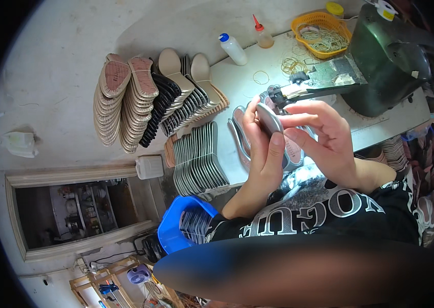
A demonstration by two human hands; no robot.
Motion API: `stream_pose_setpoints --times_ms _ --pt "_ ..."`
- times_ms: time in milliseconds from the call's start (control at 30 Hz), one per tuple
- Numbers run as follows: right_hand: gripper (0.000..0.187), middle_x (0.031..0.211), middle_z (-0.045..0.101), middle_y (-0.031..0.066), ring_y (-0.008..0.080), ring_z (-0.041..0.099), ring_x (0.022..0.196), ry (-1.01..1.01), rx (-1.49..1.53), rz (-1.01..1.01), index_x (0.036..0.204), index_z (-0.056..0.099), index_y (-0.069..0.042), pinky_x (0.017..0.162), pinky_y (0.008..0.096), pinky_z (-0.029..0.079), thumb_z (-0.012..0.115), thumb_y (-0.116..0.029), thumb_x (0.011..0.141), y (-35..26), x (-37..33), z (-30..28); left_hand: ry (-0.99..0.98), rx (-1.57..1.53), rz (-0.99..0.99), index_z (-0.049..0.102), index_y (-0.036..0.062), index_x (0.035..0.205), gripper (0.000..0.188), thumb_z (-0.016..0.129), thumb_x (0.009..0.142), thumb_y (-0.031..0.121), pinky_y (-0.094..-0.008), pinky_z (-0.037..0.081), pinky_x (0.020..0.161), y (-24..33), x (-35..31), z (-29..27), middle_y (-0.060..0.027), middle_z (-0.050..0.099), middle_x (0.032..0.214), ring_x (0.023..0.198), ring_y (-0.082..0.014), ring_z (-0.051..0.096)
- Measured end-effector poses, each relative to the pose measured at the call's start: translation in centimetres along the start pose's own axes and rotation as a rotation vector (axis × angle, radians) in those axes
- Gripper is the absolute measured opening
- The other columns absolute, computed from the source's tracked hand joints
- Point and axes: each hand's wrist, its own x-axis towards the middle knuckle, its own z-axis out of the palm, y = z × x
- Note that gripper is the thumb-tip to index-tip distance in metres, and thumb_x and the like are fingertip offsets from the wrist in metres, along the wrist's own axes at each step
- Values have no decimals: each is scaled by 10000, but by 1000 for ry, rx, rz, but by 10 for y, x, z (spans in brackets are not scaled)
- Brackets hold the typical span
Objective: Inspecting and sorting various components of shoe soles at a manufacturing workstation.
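A grey shoe insole [269, 119] is held up in front of me, tilted nearly edge-on. My left hand [264, 154] grips it, closed, with the thumb on the near end and fingers along its left side. My right hand [324, 136] is closed at the opposite edge, thumb and index fingertip pinching there; the exact contact is partly hidden. Beneath the hands, more grey-rimmed insoles with pinkish faces [293, 151] lie on the white table [237, 84]. Just beyond stands a sewing-machine-like dark arm [324, 84].
Left on the table stand tied stacks of beige [106, 113], black [160, 102] and grey insoles [196, 159]. At the back are a white bottle [234, 50], a red-tipped bottle [264, 38] and a yellow basket [312, 21] of rubber bands. A blue bin [168, 231] sits by my left elbow.
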Motion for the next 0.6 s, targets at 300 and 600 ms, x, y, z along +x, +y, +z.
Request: stream_pose_setpoints --times_ms 300,600 --pt "366 950 622 68 116 613 898 25 368 261 1149 521 -1 821 254 474 678 30 819 -12 4 -11 -22 -15 -1 113 -38 1421 637 461 972 250 -375 256 1037 2 -2 6 -175 337 1296 1186 -233 366" --pt "406 926 598 27 94 576 877 -99 762 500 1189 514 -23 820 252 468 692 -27 824 6 9 -18 -144 -104 -64 132 30 1438 659 496 965 310 -390 241 1063 -4 0 -1 -166 332 1323 1241 -233 345"
